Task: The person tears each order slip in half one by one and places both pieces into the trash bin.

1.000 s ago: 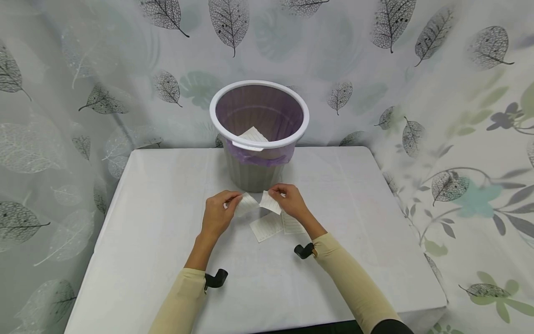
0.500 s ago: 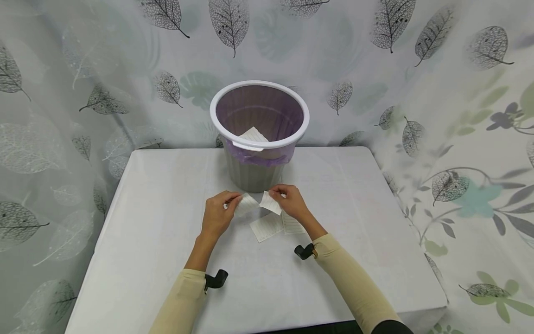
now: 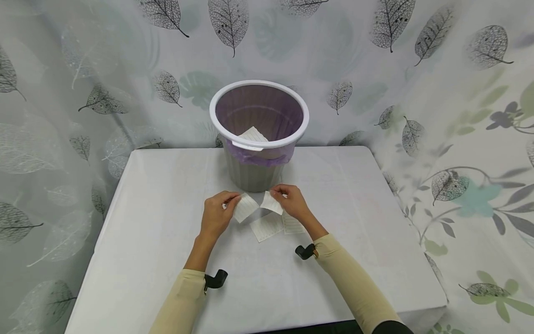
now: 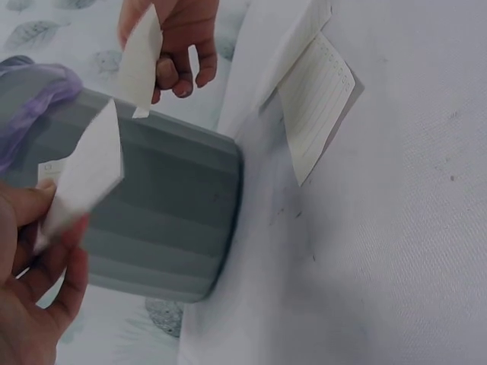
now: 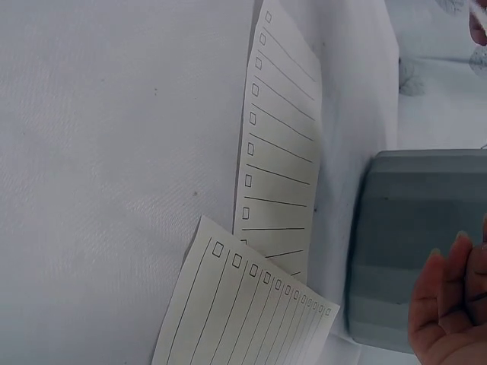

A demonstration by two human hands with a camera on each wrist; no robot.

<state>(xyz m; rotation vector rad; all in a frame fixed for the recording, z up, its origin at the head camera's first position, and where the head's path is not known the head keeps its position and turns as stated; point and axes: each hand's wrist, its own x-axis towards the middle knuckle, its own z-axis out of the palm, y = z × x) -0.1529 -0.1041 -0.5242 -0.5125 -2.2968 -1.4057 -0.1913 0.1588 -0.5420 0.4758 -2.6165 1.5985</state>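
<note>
My left hand (image 3: 217, 214) pinches a torn piece of lined paper (image 3: 246, 208) between thumb and fingers. A second torn piece (image 3: 271, 203) is pinched in my right hand (image 3: 292, 201), a small gap away from the first. Both pieces are raised in front of the bin in the left wrist view. Beneath the hands, two lined paper sheets (image 3: 266, 226) lie on the table, one overlapping the other. Rows of small checkboxes show on these sheets (image 5: 278, 152) in the right wrist view, where my right hand's fingers (image 5: 449, 296) are curled at the edge.
Just behind the hands stands a grey bin (image 3: 253, 174) with a white rim (image 3: 306, 118) and a purple liner (image 3: 263, 160). Some lined paper (image 3: 253, 134) lies inside it. A white cloth covers the table (image 3: 158, 222), and leaf-printed curtains (image 3: 267, 41) hang around it.
The paper in my left hand has turned so more of its lined face shows and its lower edge hangs further down. My right hand has shifted very slightly right with its piece.
</note>
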